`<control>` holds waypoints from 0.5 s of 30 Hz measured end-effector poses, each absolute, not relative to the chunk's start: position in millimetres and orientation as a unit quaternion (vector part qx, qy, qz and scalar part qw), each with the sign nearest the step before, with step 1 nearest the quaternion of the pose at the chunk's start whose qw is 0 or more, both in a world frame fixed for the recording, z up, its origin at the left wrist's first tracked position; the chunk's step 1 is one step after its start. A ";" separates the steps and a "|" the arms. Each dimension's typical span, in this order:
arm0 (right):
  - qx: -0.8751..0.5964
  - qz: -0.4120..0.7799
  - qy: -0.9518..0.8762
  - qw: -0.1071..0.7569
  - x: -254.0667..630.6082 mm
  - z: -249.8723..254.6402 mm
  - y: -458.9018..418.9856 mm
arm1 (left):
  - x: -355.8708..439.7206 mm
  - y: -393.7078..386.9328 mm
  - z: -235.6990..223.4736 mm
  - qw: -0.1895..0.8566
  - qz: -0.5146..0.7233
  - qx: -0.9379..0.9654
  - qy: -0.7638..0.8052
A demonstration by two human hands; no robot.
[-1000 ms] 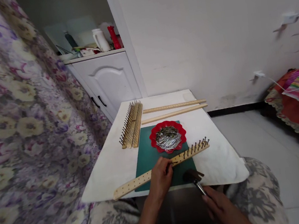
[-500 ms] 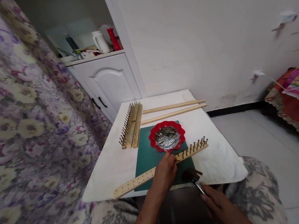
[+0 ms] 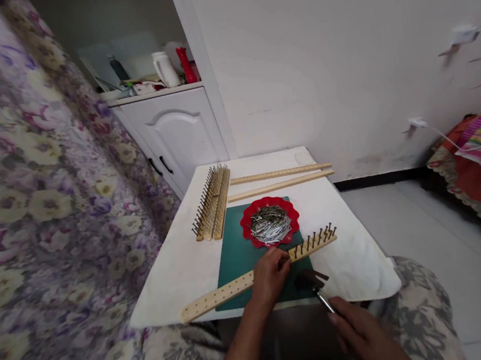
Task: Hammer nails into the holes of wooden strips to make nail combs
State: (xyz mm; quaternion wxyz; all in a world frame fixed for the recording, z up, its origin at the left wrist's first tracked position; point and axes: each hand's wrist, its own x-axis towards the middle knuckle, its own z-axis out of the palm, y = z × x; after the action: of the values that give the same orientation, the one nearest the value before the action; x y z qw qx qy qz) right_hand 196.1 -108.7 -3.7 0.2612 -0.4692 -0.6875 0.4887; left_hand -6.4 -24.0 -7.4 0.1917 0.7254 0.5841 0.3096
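Note:
My right hand [image 3: 353, 327] grips a hammer [image 3: 322, 299] by its handle, the dark head low over the front edge of the table. Across the green mat [image 3: 235, 245] lies a slanted wooden strip [image 3: 220, 296] with drilled holes along its left part and several dark nails [image 3: 314, 240] standing upright on its right part. My left hand [image 3: 271, 276] rests over the strip's middle, fingers closed in a pinch at the end of the nail row. A nail seems to be between the fingertips, mostly hidden. Just beyond is a red scalloped bowl [image 3: 245, 222] full of loose nails [image 3: 270, 224].
Nail-studded wooden strips [image 3: 212, 204] lie together at the table's back left. Two more strips [image 3: 283, 184] lie along the back. A white cloth [image 3: 168, 272] covers the table. A floral curtain [image 3: 48, 199] hangs at left, beside a white cabinet [image 3: 180, 129].
Both hands stay in nearly the same places, with the hammer still low by the front edge. The whole view has shifted slightly, and the left fingers have changed their pose a little.

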 end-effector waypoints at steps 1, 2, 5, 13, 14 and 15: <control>-0.477 0.480 -0.688 0.263 196.7 4.0 -105.8 | -6.4 -24.2 -7.6 0.191 0.310 0.725 0.585; -0.480 0.476 -0.689 0.263 197.0 12.2 -102.0 | -6.2 -24.4 -7.6 0.190 0.309 0.725 0.585; -0.476 0.459 -0.701 0.268 194.7 34.8 -87.0 | -5.1 -25.1 -6.2 0.182 0.305 0.725 0.589; -0.469 0.424 -0.726 0.271 178.3 45.0 -63.4 | -6.7 -24.5 -8.7 0.181 0.299 0.726 0.592; -0.469 0.423 -0.730 0.263 177.2 43.5 -62.8 | -7.1 -24.2 -9.6 0.183 0.295 0.725 0.595; -0.467 0.422 -0.734 0.255 176.5 42.3 -62.4 | -7.5 -24.0 -10.3 0.185 0.292 0.724 0.597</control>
State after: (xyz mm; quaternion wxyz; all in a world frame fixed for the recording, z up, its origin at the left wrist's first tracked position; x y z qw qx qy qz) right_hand 176.5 -62.4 42.3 0.2552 -0.4673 -0.7338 0.4220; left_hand -7.5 -24.0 -10.3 0.1850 0.7238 0.5971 0.2923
